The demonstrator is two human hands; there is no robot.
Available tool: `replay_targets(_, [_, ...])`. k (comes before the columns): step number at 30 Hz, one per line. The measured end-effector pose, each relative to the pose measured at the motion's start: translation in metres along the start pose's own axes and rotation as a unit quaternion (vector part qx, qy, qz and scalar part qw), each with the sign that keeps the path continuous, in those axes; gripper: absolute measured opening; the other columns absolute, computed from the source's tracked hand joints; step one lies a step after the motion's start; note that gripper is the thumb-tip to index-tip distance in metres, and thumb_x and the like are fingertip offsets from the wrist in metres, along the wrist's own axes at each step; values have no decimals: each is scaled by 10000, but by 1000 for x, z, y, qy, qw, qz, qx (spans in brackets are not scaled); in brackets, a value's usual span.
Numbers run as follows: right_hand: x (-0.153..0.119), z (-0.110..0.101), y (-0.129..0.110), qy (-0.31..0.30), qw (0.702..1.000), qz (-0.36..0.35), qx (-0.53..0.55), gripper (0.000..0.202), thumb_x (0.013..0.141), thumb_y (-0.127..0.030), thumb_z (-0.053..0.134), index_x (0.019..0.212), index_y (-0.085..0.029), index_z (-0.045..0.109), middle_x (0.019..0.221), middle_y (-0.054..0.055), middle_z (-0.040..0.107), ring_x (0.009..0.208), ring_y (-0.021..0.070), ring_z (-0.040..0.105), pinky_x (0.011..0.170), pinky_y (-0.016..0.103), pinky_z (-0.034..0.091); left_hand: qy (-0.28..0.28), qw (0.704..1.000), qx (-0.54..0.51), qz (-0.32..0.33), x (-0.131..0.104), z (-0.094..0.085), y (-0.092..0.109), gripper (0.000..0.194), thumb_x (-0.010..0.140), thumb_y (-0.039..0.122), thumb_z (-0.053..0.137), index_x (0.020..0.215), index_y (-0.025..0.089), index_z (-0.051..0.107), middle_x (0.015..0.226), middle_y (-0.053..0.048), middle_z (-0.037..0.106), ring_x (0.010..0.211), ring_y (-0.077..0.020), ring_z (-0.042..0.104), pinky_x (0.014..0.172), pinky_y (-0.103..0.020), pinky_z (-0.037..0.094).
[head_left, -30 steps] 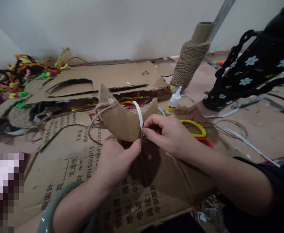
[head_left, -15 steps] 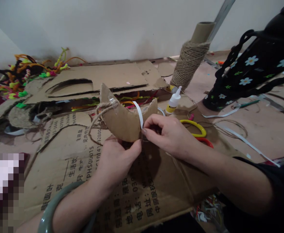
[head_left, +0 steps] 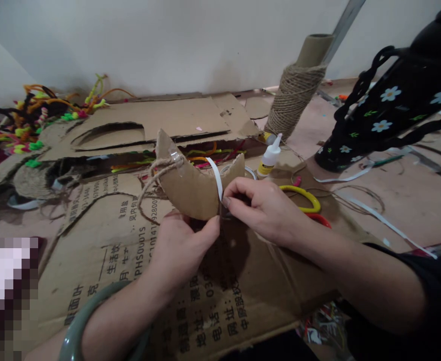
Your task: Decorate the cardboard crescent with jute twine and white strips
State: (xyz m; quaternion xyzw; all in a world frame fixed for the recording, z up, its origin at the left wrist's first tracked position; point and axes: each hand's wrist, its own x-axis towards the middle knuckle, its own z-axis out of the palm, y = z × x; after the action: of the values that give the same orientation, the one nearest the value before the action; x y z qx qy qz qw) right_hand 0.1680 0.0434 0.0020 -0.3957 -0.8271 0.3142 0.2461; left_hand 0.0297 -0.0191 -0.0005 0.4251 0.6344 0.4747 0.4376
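Note:
A crescent-shaped cardboard piece stands tilted in front of me, with twine and clear tape at its left tip. Across its middle runs a white strip. My left hand grips the crescent's lower edge, thumb in front and the other fingers mostly hidden behind. My right hand is closed in a pinch at the strip's lower end, by the right side of the crescent. Beyond the right hand stands a small white glue bottle. Scissors with yellow and red handles lie partly behind the right wrist.
Printed cardboard lies beneath my hands. A twine-wound tube and a black flowered bottle stand at the right. Colourful pipe cleaners are heaped at the far left, near a cardboard box with cut openings. Another white strip lies rightward.
Almost nothing differs. My right fingertips have shifted very slightly at the strip's lower end; the left hand and the crescent hold their place.

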Motion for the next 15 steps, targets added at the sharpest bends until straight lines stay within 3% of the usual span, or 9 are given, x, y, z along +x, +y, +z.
replay_targets(6, [1,-1,2,2,999,-27,18,129,819,-159,510,737,-147,609,645,-30,593,597,72,504,577,198,365,-35,999,35,19,2,-6,-4,100,702,192,641,777,174,706,758,-23,730,771,-205,666,698,-270,517])
replay_targets(11, [-2,2,4,17,993,-112,22,173,834,-132,488,881,-136,655,789,4,672,710,83,576,664,192,418,-62,996,-63,6,7,-12,-12,215,715,205,656,920,158,700,908,-48,726,861,-218,654,778,-298,510])
replay_targets(15, [-7,7,8,30,985,-162,-46,277,863,-144,444,1057,-150,641,814,31,659,735,114,577,673,224,430,-61,991,-122,1,8,-15,-17,270,712,180,667,981,157,679,975,-53,712,928,-213,638,862,-315,480])
